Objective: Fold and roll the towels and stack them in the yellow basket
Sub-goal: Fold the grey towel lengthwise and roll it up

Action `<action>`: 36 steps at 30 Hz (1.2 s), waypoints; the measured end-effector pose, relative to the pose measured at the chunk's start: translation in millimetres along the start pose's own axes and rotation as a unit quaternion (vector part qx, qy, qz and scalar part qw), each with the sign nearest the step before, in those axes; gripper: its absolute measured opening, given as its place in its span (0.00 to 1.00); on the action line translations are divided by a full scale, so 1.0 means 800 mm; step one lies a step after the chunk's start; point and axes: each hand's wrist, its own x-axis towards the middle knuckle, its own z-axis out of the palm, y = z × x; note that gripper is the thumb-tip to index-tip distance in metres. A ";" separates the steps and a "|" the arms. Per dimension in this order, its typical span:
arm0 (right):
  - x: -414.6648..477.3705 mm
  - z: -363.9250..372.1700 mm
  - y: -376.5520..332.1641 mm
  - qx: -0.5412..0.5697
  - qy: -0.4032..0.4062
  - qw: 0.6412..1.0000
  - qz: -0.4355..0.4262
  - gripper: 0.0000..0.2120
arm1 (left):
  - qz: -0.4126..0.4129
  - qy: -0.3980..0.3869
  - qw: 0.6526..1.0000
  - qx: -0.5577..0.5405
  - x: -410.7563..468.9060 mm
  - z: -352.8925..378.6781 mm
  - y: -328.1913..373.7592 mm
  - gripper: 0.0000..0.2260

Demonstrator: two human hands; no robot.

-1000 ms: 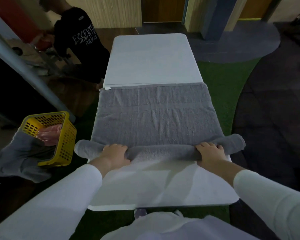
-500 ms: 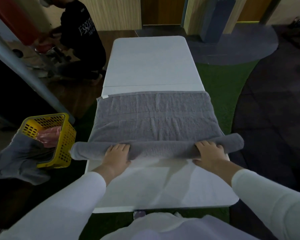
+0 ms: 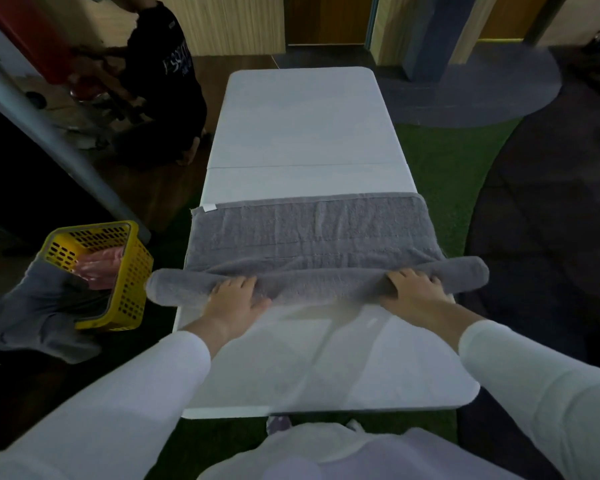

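A grey towel [image 3: 312, 233] lies across the white table [image 3: 305, 133], its near part wound into a long roll [image 3: 319, 284] that overhangs both table sides. My left hand [image 3: 236, 299] presses on the roll left of centre, fingers laid over it. My right hand [image 3: 413, 289] presses on the roll right of centre in the same way. The yellow basket [image 3: 125, 271] stands to the left of the table, holding a pink towel [image 3: 97, 268], with a grey towel [image 3: 39, 306] draped over its near left side.
A person in a dark shirt [image 3: 167, 74] crouches at the far left beside the table. A grey slanted pole [image 3: 59, 143] runs down behind the basket. Green turf [image 3: 458, 174] lies to the right of the table.
Both hands have pushed the roll away from me, so it is thicker and less flat towel is left beyond it. My fingers went from curled over the roll to laid flatter.
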 end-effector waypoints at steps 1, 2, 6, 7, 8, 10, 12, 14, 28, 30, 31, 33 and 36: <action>-0.004 0.005 -0.003 -0.034 -0.009 0.999 -0.001 0.32 | 0.020 -0.019 0.999 0.026 -0.002 0.005 -0.002 0.31; -0.007 0.008 -0.005 -0.066 -0.007 0.998 -0.001 0.34 | 0.038 -0.022 0.998 0.048 -0.004 0.007 -0.005 0.32; -0.013 0.010 -0.006 -0.117 -0.013 0.993 -0.013 0.27 | 0.065 -0.055 0.992 0.098 -0.001 -0.009 -0.013 0.28; -0.012 0.007 -0.006 -0.123 -0.036 0.992 -0.018 0.25 | 0.068 -0.094 0.990 0.083 0.000 -0.015 -0.013 0.26; -0.011 0.003 -0.004 -0.132 -0.065 0.989 -0.023 0.24 | 0.066 -0.141 0.986 0.057 0.003 -0.020 -0.015 0.24; -0.007 -0.012 -0.002 -0.144 -0.120 0.982 -0.022 0.21 | 0.056 -0.208 0.976 0.023 0.005 -0.029 -0.018 0.22; -0.005 -0.026 0.000 -0.147 -0.120 0.982 -0.008 0.20 | 0.059 -0.149 0.985 0.067 0.007 -0.035 -0.018 0.21; -0.002 -0.028 -0.001 -0.138 -0.034 0.990 0.008 0.20 | 0.033 0.007 0.994 0.103 0.007 -0.035 -0.014 0.20; -0.007 -0.017 0.000 -0.069 -0.119 0.990 -0.035 0.12 | 0.024 -0.186 0.982 0.004 0.000 -0.046 -0.026 0.05; -0.004 -0.028 0.004 -0.074 -0.055 0.996 -0.017 0.16 | 0.022 -0.077 0.995 0.061 0.005 -0.049 -0.031 0.14; -0.001 -0.028 0.006 -0.074 0.007 0.997 0.001 0.19 | 0.013 -0.003 0.997 0.076 0.007 -0.046 -0.031 0.19; 0.006 -0.021 0.007 -0.019 0.091 0.995 0.028 0.21 | 0.000 0.080 0.996 0.044 0.006 -0.039 -0.024 0.21; 0.009 -0.009 0.004 0.024 0.024 0.999 0.018 0.30 | 0.021 0.000 0.998 0.057 0.002 -0.021 -0.014 0.31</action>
